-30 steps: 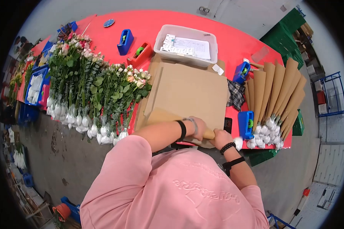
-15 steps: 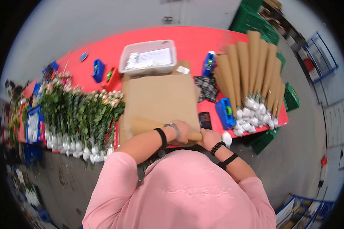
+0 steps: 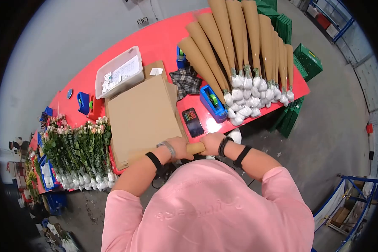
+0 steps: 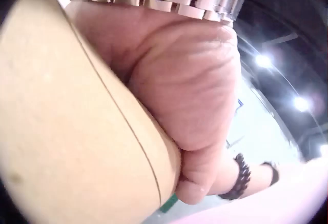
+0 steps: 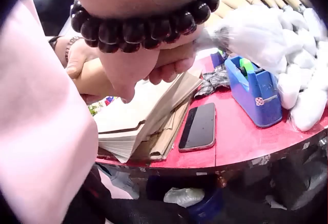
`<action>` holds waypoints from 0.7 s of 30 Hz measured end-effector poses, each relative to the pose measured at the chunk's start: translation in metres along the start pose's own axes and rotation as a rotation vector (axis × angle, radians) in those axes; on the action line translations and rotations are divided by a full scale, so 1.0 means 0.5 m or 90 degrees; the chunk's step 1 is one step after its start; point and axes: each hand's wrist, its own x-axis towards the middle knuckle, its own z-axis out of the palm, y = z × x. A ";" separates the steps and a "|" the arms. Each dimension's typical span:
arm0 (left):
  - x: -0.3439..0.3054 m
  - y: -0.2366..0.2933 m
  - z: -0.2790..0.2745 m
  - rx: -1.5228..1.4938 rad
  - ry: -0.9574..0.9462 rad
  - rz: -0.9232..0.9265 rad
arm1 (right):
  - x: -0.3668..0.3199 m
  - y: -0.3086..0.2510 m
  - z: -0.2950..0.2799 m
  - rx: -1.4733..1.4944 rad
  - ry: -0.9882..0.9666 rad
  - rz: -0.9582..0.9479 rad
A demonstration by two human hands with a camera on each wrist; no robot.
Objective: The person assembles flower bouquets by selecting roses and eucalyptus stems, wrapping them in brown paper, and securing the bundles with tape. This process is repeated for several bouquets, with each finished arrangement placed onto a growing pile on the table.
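Note:
A brown paper cone is held low at the table's front edge. My left hand curls round the wider part of it. In the left wrist view, the paper wrap fills the left side, its overlapping edge lying beside the palm. My right hand grips the narrow end, thumb and fingers wrapped round it in the right wrist view. From that hand sticks out a white plastic-wrapped stem end. The cone's wide mouth is hidden behind my left forearm.
Left of the hands lies a stack of brown paper sheets. A phone, a blue tape dispenser and a plaid cloth are beyond. Several finished paper cones fan out at right; rose bunches lie left, a white bin behind.
The head view has swung to the right, bringing the finished cones nearer the middle. Both hands keep hold of the paper cone and have shifted right along the front edge, past the phone.

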 end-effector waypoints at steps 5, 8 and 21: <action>0.007 0.037 0.042 0.186 0.132 0.048 | 0.018 0.091 0.005 0.420 -0.140 -0.040; -0.019 0.003 0.051 0.083 0.155 -0.015 | 0.042 0.195 -0.028 0.440 0.347 0.105; -0.154 0.020 0.070 -0.085 0.276 -0.203 | 0.107 0.314 0.015 0.300 0.595 0.350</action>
